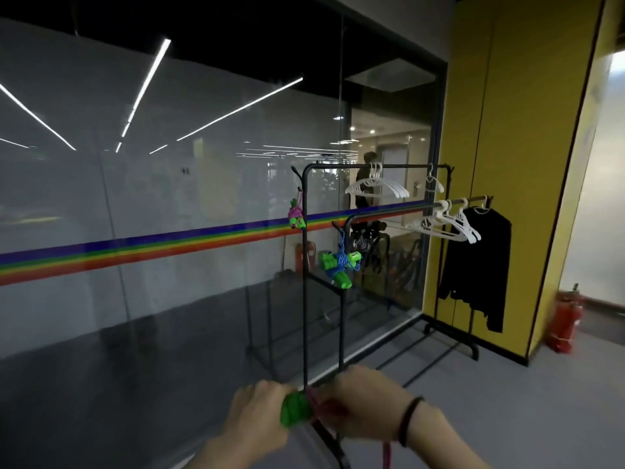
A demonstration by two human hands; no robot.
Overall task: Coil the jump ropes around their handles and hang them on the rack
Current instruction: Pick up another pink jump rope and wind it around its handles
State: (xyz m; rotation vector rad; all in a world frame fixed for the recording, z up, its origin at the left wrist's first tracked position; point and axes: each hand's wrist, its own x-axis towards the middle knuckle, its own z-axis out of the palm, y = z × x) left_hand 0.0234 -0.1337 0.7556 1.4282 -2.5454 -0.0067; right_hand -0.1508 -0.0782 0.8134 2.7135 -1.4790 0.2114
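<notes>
Low in the view, my left hand (258, 416) grips the green handles (295, 409) of a jump rope. My right hand (363, 402) is closed on its pink cord (386, 455), which lies against the handles and trails down past my wrist. Ahead stands a black double-rail rack (306, 299). A coiled pink rope with green handles (296, 216) hangs from a peg on its left post. A blue rope with green handles (340, 265) hangs from the lower rail's end peg.
White hangers (377, 184) hang on the upper rail, more hangers (446, 223) and a black garment (480, 262) on the lower one. A glass wall with a rainbow stripe stands behind the rack. A yellow wall (507, 164) and red fire extinguishers (564, 319) are to the right.
</notes>
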